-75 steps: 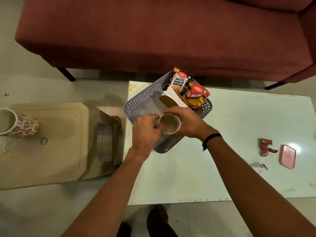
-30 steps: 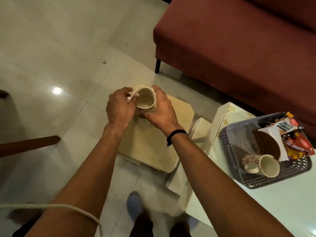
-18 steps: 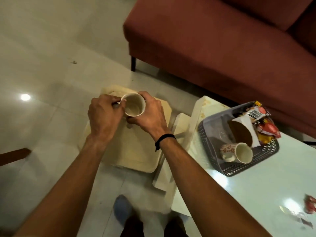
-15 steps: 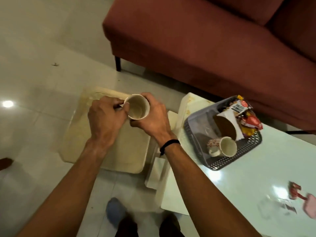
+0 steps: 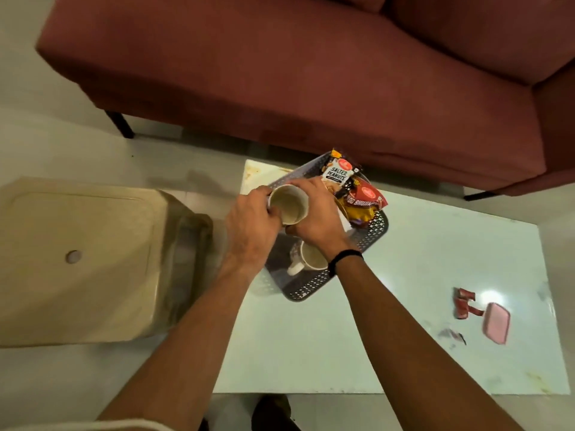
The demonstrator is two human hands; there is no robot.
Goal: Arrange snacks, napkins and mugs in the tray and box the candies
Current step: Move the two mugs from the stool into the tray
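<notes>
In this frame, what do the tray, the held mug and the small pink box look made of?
Tray: grey plastic, judging by its moulded perforated walls. Held mug, gripped by the left hand and right hand: probably glazed ceramic, with a thick cream rim and smooth inside. Pink box: likely glossy plastic, with rounded corners; too small to be sure.

Home living rm: maroon fabric sofa (image 5: 311,73) on black legs, low white coffee table (image 5: 404,306) right in front, glossy pale tiled floor (image 5: 62,144), beige plastic stool (image 5: 77,259) beside table. Snack packets (image 5: 348,188) & mugs in a basket (image 5: 370,231), domestic stuff.
</notes>
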